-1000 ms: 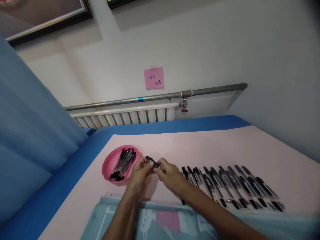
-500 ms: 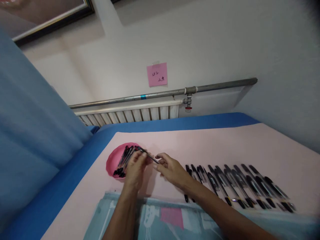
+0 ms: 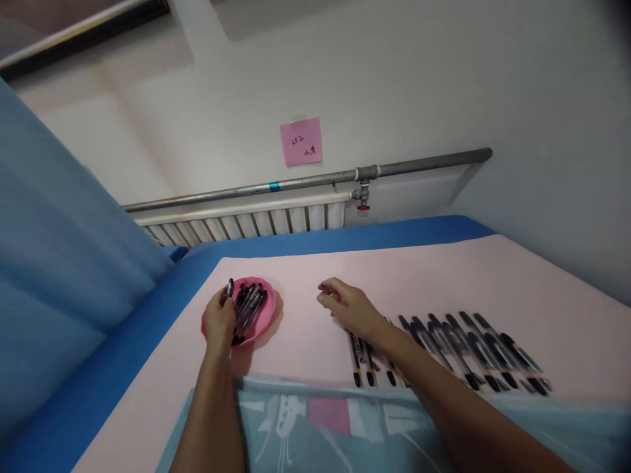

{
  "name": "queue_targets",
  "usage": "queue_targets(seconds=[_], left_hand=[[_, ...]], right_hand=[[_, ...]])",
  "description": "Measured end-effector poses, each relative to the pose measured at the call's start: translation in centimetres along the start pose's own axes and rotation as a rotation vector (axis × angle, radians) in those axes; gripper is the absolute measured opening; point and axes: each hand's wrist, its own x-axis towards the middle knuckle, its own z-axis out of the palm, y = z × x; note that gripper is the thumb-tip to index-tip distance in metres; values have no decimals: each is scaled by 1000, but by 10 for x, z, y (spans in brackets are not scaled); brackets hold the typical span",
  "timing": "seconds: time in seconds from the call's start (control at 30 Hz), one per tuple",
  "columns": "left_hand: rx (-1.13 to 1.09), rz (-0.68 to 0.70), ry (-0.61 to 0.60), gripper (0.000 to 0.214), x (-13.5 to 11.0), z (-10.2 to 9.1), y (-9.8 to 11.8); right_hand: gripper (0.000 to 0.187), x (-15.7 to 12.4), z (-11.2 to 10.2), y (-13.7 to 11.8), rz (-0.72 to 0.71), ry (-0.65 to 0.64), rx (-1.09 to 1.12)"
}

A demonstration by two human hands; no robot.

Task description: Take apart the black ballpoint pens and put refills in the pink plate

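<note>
A pink scalloped bowl (image 3: 269, 314) holds several clear-barrelled pens (image 3: 250, 305) with black ends. Over the bowl's left side, my left hand (image 3: 220, 316) is closed round a pen (image 3: 230, 288), whose black end sticks up above the fingers. My right hand (image 3: 349, 305) hovers over the pink sheet to the right of the bowl. Its thumb and fingers are pinched together, with a small dark tip showing at them that I cannot make out. Close to that wrist begins a row of black pens and pen parts (image 3: 438, 338), partly hidden behind my right forearm.
The pink sheet (image 3: 296, 276) lies on a blue surface (image 3: 315, 240). A teal patterned cloth (image 3: 296, 420) covers the near edge. Behind stand a white radiator (image 3: 266, 220) and a metal pipe (image 3: 419, 166). A blue curtain (image 3: 59, 249) hangs at the left.
My hands were together on one pen between bowl and row. They have parted: my left hand moved left over the bowl with a pen, my right hand slightly right. The view has shifted a little.
</note>
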Motion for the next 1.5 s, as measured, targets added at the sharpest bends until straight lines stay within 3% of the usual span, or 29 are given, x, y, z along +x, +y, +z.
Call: queue_targets(seconds=[0.17, 0.27, 0.33, 0.43, 0.53, 0.67, 1.1, 1.27, 1.37, 1.5], left_hand=[[156, -33, -4, 39, -2, 1, 9], [232, 115, 64, 31, -20, 7, 27], [208, 255, 30, 24, -45, 18, 43], [114, 464, -314, 17, -94, 42, 63], [190, 489, -677, 13, -135, 64, 72], [322, 418, -828, 17, -154, 75, 72], [623, 438, -806, 22, -161, 77, 81], [736, 397, -774, 25, -144, 74, 72], [641, 307, -742, 20, -130, 70, 69], [304, 280, -648, 14, -128, 67, 71]], right_hand=[[15, 5, -19, 5, 12, 40, -140], [13, 7, -25, 12, 16, 4, -307], [15, 9, -28, 16, 10, 15, -383], [17, 10, -31, 18, 7, 52, -430], [17, 11, -33, 19, 12, 69, -451], [18, 11, -34, 19, 6, 71, -466], [16, 11, -29, 18, -20, 35, -498], [18, 11, -29, 19, -6, 2, -504], [17, 8, -24, 16, 7, -44, -498], [25, 4, -15, 7, 64, -185, -426]])
